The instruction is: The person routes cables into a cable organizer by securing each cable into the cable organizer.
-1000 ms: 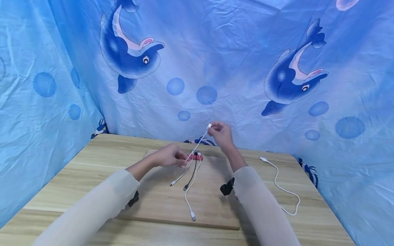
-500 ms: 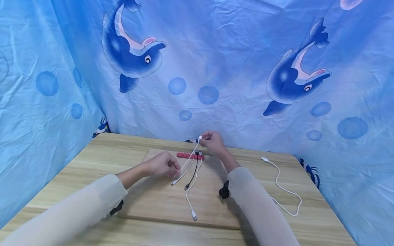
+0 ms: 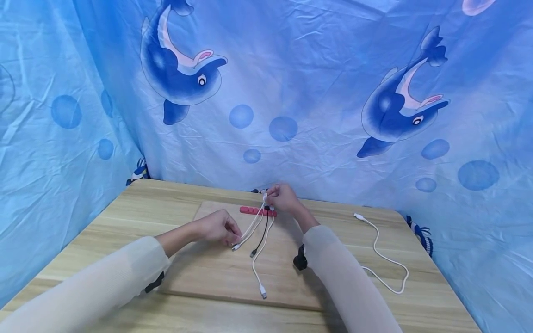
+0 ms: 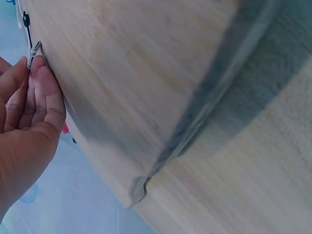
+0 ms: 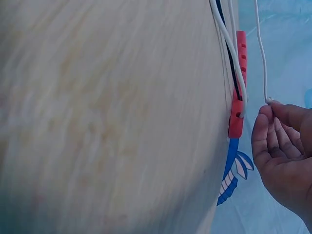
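Observation:
My left hand [image 3: 218, 226] pinches the near end of a thin white USB cable [image 3: 250, 227] between thumb and fingers. In the left wrist view, a connector [image 4: 36, 48] shows at those fingertips. My right hand [image 3: 284, 199] pinches the cable's far end by its white plug [image 3: 264, 197]. That plug is just above a red cable holder [image 3: 248, 210], apart from it in the right wrist view. Seated in the holder's right part are a black cable [image 3: 261, 238] and two white cables, one of them a longer white cable [image 3: 254, 264], their free ends lying toward me.
The holder sits at the far edge of a wooden board [image 3: 233, 277] on a wood-grain table [image 3: 104, 222]. Another white USB cable [image 3: 376, 243] lies curved at the right. A blue dolphin-print curtain [image 3: 325, 152] hangs behind and beside the table.
My right hand has come down and left with the plug toward the holder. My left hand has moved down and slightly left, lowering its cable end toward the board.

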### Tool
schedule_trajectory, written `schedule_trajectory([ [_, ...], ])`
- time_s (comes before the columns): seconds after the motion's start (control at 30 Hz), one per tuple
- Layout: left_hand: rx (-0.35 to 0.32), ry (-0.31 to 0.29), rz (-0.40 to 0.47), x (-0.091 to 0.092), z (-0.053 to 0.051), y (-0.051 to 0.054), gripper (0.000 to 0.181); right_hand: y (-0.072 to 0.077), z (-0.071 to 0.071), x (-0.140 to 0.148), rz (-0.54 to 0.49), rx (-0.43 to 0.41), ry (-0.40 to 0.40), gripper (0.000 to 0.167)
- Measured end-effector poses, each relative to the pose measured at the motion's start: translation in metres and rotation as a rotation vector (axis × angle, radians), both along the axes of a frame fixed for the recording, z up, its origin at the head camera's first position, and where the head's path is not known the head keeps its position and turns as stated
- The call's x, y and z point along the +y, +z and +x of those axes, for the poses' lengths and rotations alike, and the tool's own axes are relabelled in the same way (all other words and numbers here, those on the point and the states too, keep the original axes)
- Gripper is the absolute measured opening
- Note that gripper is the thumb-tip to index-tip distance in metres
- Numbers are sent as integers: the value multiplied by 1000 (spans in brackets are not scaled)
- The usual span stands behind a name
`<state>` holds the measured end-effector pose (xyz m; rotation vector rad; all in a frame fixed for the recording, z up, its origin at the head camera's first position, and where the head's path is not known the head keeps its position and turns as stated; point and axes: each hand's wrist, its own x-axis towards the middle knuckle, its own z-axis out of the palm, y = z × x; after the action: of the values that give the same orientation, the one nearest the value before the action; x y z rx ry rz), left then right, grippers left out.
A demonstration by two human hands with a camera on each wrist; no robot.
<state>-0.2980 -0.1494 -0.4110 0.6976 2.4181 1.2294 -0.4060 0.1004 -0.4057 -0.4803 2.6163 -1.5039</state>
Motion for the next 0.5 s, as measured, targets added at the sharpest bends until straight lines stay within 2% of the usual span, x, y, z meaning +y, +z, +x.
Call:
schedule_trajectory([
  [0.23, -30, -7, -5, -1, 0, 0, 6, -2, -2, -6, 44, -31, -4, 15],
  [0.5, -99, -27, -4, 3, 5, 3, 5, -3, 0, -13, 122, 13, 27, 13],
])
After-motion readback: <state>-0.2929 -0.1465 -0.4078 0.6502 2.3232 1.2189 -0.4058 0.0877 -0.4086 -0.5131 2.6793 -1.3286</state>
